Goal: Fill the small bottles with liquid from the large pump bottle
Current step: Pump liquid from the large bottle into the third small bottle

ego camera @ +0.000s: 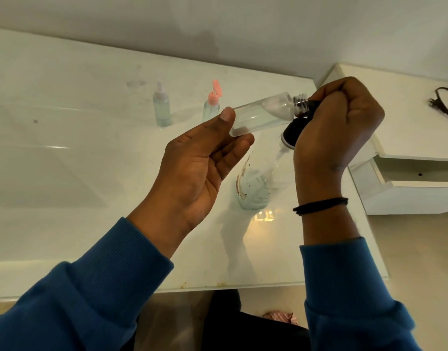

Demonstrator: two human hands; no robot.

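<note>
— Clear plastic, was it, the small bottle (262, 114) in the left hand (200, 168)?

— Yes, see-through, with a little liquid lying along its lower side. It was tilted almost flat, its bottom pinched between the left thumb and the fingertips, its threaded neck pointing right. The rest of that hand lay loose, palm up.

— And the right hand (337, 127)?

— Curled into a fist round the black pump head (295, 131) of the large pump bottle (255, 183). The black spout met the mouth of the small bottle, just at the knuckles. How the fingers lay underneath I could not tell.

— Where did the large one stand?

— On the white table (91, 173), near its right side, below and between the two hands. It was clear too, with a torn strip of label down its side, and some liquid at the bottom.

— Anything else on the table?

— Two more small bottles further back, well apart from the hands. One had a clear spray cap (162, 105); beside it to the right stood one with a pink flip cap (212, 102), the cap open. Both held liquid.

— And off the table?

— A white shelf unit (407, 178) to the right, with a dark cord (443, 102) on top. The person wore blue sleeves (91, 300) and a black band (319, 205) on the right wrist.
</note>
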